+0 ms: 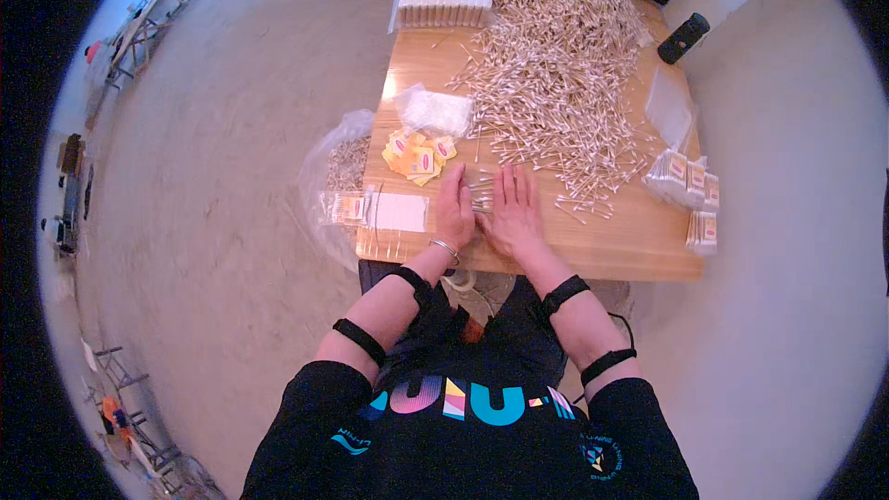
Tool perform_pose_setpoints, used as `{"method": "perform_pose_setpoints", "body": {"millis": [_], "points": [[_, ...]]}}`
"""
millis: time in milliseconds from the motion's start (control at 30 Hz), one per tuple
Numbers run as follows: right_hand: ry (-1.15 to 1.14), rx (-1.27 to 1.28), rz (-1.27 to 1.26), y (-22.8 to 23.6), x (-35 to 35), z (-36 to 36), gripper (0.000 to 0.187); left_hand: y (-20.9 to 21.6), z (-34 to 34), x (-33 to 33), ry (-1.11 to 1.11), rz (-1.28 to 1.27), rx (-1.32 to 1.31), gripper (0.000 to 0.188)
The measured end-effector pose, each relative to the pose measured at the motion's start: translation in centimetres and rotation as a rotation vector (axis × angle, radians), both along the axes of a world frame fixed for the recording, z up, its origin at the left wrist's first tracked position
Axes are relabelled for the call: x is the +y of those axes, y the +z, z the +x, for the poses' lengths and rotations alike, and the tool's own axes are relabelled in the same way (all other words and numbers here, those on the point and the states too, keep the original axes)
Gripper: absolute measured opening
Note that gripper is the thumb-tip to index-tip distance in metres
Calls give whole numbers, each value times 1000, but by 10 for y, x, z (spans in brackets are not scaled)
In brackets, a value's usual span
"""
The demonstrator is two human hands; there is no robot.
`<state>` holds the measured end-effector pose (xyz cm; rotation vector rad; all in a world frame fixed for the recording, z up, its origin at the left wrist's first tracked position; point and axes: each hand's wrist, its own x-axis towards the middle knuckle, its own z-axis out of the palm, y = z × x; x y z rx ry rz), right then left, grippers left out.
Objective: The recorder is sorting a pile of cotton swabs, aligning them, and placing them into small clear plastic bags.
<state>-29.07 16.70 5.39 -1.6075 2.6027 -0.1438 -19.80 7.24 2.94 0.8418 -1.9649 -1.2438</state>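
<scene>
My left hand (453, 208) rests near the table's front edge, fingers stretched forward and holding nothing in its grasp. Beside it, my right hand (515, 213) lies flat with its fingers extended. A small bunch of cotton swabs (481, 193) lies in the narrow gap between the two hands, partly hidden by them. Beyond my right hand spreads a large heap of loose cotton swabs (565, 74). Just past my left fingertips sit yellow printed cards (421, 156). Left of that hand are a white rectangular card or pad (398, 212) and a clear packet of swabs (345, 208).
The wooden table (630, 255) holds a stack of clear plastic bags (437, 113), bundled packs (444, 2) at the far left and filled packets (683, 181) at the right edge. A black cylinder (683, 38) stands far right. A plastic sack of swabs (343, 162) is left of the table.
</scene>
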Motion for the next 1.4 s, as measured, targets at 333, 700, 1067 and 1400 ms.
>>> {"method": "perform_pose_setpoints", "body": {"millis": [333, 700, 1067, 1400], "points": [[-62, 42, -47, -2, 4, 3, 85, -3, -5, -2, 39, -24, 53, 36], [60, 37, 42, -2, 12, 10, 90, -14, -4, -4, 28, 95, 111, 37], [18, -37, -2, -3, 10, 14, 83, -9, -1, -5, 21, 69, 114, 39], [-8, 12, -213, -1, 7, 4, 53, -11, -2, -4, 45, 157, 158, 39]]}}
